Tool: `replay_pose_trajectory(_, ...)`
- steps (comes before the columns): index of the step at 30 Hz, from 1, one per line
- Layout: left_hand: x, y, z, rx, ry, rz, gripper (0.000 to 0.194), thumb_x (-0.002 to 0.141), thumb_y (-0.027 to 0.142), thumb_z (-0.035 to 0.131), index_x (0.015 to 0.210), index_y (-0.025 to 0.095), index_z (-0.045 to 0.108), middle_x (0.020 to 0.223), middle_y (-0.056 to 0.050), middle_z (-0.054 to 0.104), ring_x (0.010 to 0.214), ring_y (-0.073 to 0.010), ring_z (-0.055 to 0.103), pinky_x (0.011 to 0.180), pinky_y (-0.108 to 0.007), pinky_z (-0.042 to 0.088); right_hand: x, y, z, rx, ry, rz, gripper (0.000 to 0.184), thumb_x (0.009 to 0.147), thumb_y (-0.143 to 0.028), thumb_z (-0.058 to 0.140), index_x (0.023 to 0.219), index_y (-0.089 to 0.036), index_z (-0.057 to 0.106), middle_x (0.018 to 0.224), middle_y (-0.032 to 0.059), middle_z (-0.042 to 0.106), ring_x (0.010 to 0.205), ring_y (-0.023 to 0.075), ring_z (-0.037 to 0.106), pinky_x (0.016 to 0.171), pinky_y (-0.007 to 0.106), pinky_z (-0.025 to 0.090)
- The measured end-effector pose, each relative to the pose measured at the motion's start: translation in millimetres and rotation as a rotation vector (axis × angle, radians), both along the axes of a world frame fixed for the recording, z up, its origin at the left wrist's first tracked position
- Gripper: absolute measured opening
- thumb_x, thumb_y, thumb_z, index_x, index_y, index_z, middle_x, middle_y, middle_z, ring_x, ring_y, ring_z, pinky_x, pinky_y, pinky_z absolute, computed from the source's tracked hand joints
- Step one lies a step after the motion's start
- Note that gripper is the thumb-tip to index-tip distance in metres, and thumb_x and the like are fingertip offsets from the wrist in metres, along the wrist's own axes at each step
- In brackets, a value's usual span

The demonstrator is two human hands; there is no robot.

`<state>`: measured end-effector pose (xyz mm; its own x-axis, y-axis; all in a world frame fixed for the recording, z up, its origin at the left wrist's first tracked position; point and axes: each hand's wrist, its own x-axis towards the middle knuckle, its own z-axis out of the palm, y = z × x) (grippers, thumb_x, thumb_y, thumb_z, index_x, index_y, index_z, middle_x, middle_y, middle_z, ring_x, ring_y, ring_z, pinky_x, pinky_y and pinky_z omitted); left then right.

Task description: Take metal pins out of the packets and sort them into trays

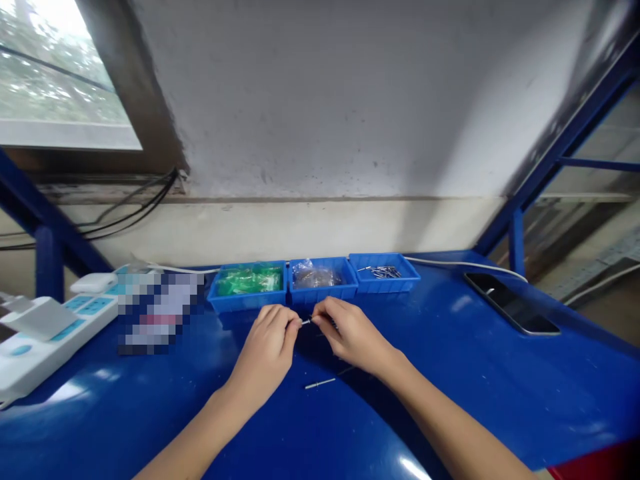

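Observation:
My left hand (274, 337) pinches a slim silver blind rivet (306, 323) between thumb and forefinger, its end pointing right. Facing it, my right hand (347, 333) is closed in a pinch near the rivet's tip. A small dark bit shows at those fingertips, too small to name. Below the hands, another rivet (320, 384) lies on the blue table (280, 427). A thin dark piece (346, 370) rests by my right wrist, partly in shadow.
Three blue bins line the back: one with green plastic bags (250, 280), one with a clear bag (317, 277), one with loose rivets (383, 272). A white power strip (85, 313) and a blurred item (163, 313) lie left. A phone (510, 303) lies right.

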<state>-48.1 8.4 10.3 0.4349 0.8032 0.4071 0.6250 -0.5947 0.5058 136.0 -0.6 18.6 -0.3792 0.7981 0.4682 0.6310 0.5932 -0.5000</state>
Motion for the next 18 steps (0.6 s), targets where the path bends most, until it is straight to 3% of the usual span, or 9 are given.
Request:
replay_pose_trajectory(8,-0.7,0.4,5.7,-0.027,-0.013,0.05,0.028,0.095,0.025,0.031,0.073,0.02,0.047,0.075,-0.002,0.055,0.08,-0.0205,0.05,0.073,-0.035,0.042,-2.0,-4.3,4.6,0.057,-0.033,0.003,0.011,0.09,-0.02,0.044,0.084,-0.019,0.054,0.074,0.002,0.056,0.067,0.0136,0.051,0.062,0.025,0.039)
replay_pose_trajectory(14,-1.3,-5.9,11.1,-0.024,-0.102,-0.011,0.013,0.093,0.027,0.041,0.091,0.021,0.053,0.09,-0.002,0.059,0.09,-0.0184,0.053,0.081,-0.032,0.043,-2.2,-5.6,6.2,0.034,-0.019,-0.017,0.025,0.093,-0.023,0.038,0.073,-0.019,0.053,0.069,0.0014,0.054,0.068,0.0137,0.05,0.064,0.026,0.04)
replay_pose_trajectory(18,-2.0,-5.0,12.2,0.001,-0.076,-0.028,0.022,0.094,0.026,0.037,0.079,0.021,0.052,0.08,-0.002,0.059,0.085,-0.0188,0.052,0.077,-0.033,0.043,-2.3,-6.7,4.9,0.024,0.023,0.001,0.015,0.091,-0.025,0.044,0.084,-0.019,0.056,0.073,0.0013,0.056,0.069,0.0139,0.052,0.065,0.026,0.041)
